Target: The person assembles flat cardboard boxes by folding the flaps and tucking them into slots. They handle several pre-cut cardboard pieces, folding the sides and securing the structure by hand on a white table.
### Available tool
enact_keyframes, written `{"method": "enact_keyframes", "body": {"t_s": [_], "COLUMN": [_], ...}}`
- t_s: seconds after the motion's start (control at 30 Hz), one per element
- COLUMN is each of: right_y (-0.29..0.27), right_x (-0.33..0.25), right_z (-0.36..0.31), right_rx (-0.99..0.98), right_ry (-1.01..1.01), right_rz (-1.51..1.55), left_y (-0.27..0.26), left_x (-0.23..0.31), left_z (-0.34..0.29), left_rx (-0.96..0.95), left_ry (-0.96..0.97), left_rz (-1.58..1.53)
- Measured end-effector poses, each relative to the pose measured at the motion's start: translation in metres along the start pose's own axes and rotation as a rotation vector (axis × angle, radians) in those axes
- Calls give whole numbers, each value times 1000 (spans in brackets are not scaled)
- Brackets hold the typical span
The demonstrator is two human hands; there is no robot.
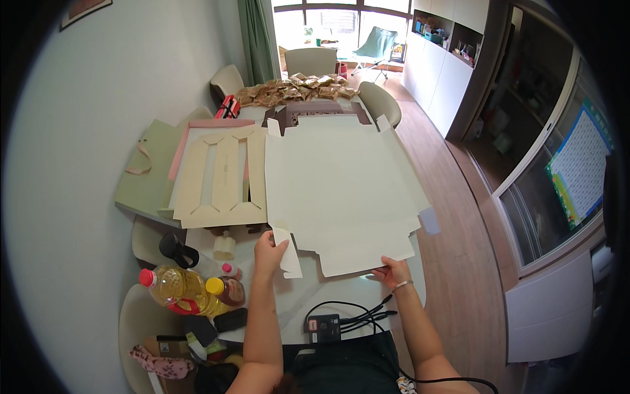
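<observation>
A large white cardboard sheet, an unfolded box blank with flaps and tabs at its edges, lies flat over the table. My left hand is closed on a narrow flap at its near left corner, thumb on top. At the near edge, my right hand grips the front flap, with the thumb above and the fingers partly hidden underneath. Left of the sheet rests a cream cardboard insert with two long cut-out slots, lying over a pink-edged box.
A green gift bag leans by the wall. An oil bottle, a yellow-capped jar and a black cup stand near left. A black device with cables sits at the front edge. Small brown packets are heaped at the far end.
</observation>
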State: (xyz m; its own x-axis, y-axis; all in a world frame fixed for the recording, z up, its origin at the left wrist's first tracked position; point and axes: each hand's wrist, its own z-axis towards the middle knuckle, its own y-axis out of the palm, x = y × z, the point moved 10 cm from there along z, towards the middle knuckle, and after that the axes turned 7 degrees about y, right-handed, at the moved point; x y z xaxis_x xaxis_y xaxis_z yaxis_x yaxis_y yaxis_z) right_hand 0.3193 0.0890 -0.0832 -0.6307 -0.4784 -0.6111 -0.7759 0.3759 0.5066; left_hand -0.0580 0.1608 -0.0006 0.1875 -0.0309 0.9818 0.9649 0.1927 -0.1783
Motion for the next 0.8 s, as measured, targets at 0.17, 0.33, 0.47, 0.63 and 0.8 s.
{"method": "enact_keyframes", "body": {"t_s": [0.17, 0.33, 0.47, 0.63, 0.8], "right_y": [-22, -35, -44, -51, -28], "right_x": [-7, -14, -31, -48, -31], "right_z": [-20, -19, -22, -7, -22], "right_rx": [13, -42, 5, -88, -55], "right_ry": [-6, 21, 16, 34, -25], "right_rz": [-17, -70, -95, -149, -82], "left_y": [3, 6, 35, 60, 87], "left_x": [8, -19, -2, -1, 26], "left_z": [-24, -7, 2, 19, 16], "left_rx": [-105, -18, -157, -174, -197], "left_ry": [-229, -237, -391, -342, -294], "left_rz": [-32, -222, -436, -493, -605]}}
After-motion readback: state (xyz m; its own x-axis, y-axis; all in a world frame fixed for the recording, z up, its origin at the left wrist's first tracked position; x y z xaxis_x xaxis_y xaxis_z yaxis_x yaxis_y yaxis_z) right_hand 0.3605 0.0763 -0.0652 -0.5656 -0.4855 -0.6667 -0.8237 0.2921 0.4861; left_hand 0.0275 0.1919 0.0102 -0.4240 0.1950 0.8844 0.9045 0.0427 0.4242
